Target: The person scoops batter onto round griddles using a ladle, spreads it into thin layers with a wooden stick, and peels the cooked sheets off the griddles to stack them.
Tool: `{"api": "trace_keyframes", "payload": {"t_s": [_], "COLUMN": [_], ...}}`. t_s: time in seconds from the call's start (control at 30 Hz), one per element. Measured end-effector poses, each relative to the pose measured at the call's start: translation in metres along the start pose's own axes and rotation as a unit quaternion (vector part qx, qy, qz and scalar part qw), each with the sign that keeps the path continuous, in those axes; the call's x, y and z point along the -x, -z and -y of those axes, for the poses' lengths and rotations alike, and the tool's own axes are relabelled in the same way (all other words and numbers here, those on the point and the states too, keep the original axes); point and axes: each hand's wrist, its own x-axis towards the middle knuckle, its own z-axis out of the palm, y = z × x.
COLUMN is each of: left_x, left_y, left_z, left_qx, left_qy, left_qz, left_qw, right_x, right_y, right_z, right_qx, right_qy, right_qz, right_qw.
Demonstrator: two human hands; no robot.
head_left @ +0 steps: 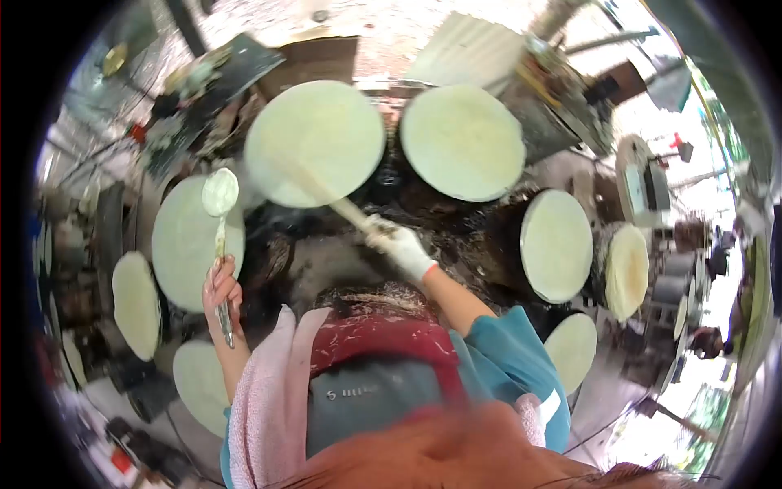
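Note:
In the head view my left hand (221,287), bare, grips the long handle of a ladle (220,193). The ladle's round bowl is coated with pale batter and hangs over the edge of a pale round sheet (175,253) on the left. My right hand (401,247), in a white glove, is closed around a wooden stick (350,212). Its far end is smeared by motion across a large pale round sheet (326,130) at the upper left, so its shape cannot be made out. Another round sheet (463,143) lies to the right of that one.
More round sheets lie around me: one to the right (557,246), a yellower one beyond it (626,271), and one low on the left (199,383). A brown board (309,65) and a corrugated panel (466,50) stand behind. Dark, sooty surfaces lie between the sheets.

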Motion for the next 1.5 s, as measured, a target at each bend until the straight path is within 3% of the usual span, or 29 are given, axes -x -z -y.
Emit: {"api": "trace_keyframes", "payload": {"t_s": [0.03, 0.07, 0.1, 0.17, 0.2, 0.23, 0.27, 0.33, 0.4, 0.47, 0.53, 0.6, 0.7, 0.77, 0.87, 0.97, 1.0, 1.07, 1.13, 1.17, 1.3, 1.4, 1.5], "left_x": [-0.012, -0.023, -0.033, -0.063, -0.07, -0.079, -0.089, -0.105, -0.119, -0.128, -0.141, -0.158, -0.192, -0.216, -0.241, -0.261, -0.263, -0.263, -0.257, -0.253, -0.225, -0.206, -0.188], "left_y": [0.002, -0.014, -0.031, -0.054, -0.067, -0.081, -0.093, -0.111, -0.127, -0.14, -0.142, -0.151, -0.156, -0.158, -0.163, -0.168, -0.171, -0.175, -0.184, -0.188, -0.209, -0.218, -0.227], "left_z": [0.018, 0.04, 0.06, 0.099, 0.115, 0.131, 0.146, 0.165, 0.182, 0.193, 0.198, 0.203, 0.203, 0.201, 0.212, 0.228, 0.237, 0.254, 0.277, 0.29, 0.349, 0.386, 0.414], "left_qx": [0.018, 0.034, 0.061, 0.114, 0.096, 0.078, 0.059, 0.031, 0.03, 0.01, -0.025, -0.046, -0.077, -0.096, -0.144, -0.191, -0.197, -0.211, -0.216, -0.217, -0.235, -0.203, -0.181], "left_qy": [0.029, 0.049, 0.083, 0.138, 0.134, 0.143, 0.15, 0.159, 0.19, 0.193, 0.2, 0.211, 0.254, 0.278, 0.285, 0.297, 0.302, 0.308, 0.316, 0.317, 0.324, 0.337, 0.358], "left_qz": [0.05, 0.06, 0.083, 0.128, 0.106, 0.104, 0.103, 0.105, 0.125, 0.109, 0.116, 0.098, 0.107, 0.112, 0.115, 0.125, 0.127, 0.128, 0.127, 0.126, 0.121, 0.093, 0.107], "left_qw": [0.998, 0.996, 0.991, 0.975, 0.981, 0.981, 0.981, 0.981, 0.973, 0.975, 0.973, 0.972, 0.958, 0.949, 0.941, 0.927, 0.924, 0.919, 0.915, 0.914, 0.908, 0.915, 0.91], "right_x": [0.011, 0.031, 0.037, 0.036, 0.03, 0.024, 0.008, -0.027, -0.03, -0.062, -0.079, -0.071, -0.062, -0.054, -0.007, 0.071, 0.104, 0.155, 0.21, 0.225, 0.28, 0.299, 0.314], "right_y": [0.05, 0.08, 0.136, 0.194, 0.244, 0.282, 0.301, 0.344, 0.317, 0.333, 0.324, 0.29, 0.265, 0.261, 0.277, 0.305, 0.31, 0.355, 0.369, 0.394, 0.455, 0.462, 0.442], "right_z": [0.017, 0.059, 0.045, 0.06, 0.043, 0.036, 0.031, 0.012, 0.06, 0.036, 0.045, 0.094, 0.143, 0.17, 0.205, 0.214, 0.217, 0.171, 0.145, 0.109, -0.02, -0.057, -0.028], "right_qx": [0.081, 0.001, 0.032, -0.034, 0.111, -0.021, -0.124, 0.012, 0.119, 0.259, 0.319, 0.245, 0.128, 0.083, -0.162, -0.122, -0.077, -0.075, -0.066, -0.057, -0.138, -0.065, -0.032], "right_qy": [-0.098, -0.095, -0.003, 0.155, 0.131, 0.079, 0.16, 0.164, 0.083, -0.058, -0.093, 0.023, 0.11, 0.185, 0.232, 0.26, 0.222, 0.273, 0.221, 0.264, 0.18, 0.068, 0.109], "right_qz": [-0.116, -0.218, -0.218, -0.338, -0.413, -0.387, -0.376, -0.409, -0.48, -0.487, -0.51, -0.58, -0.557, -0.567, -0.514, -0.585, -0.635, -0.648, -0.677, -0.683, -0.727, -0.746, -0.743], "right_qw": [0.985, 0.971, 0.975, 0.927, 0.894, 0.918, 0.904, 0.898, 0.865, 0.832, 0.793, 0.777, 0.813, 0.798, 0.81, 0.758, 0.736, 0.708, 0.699, 0.679, 0.648, 0.659, 0.66]}}
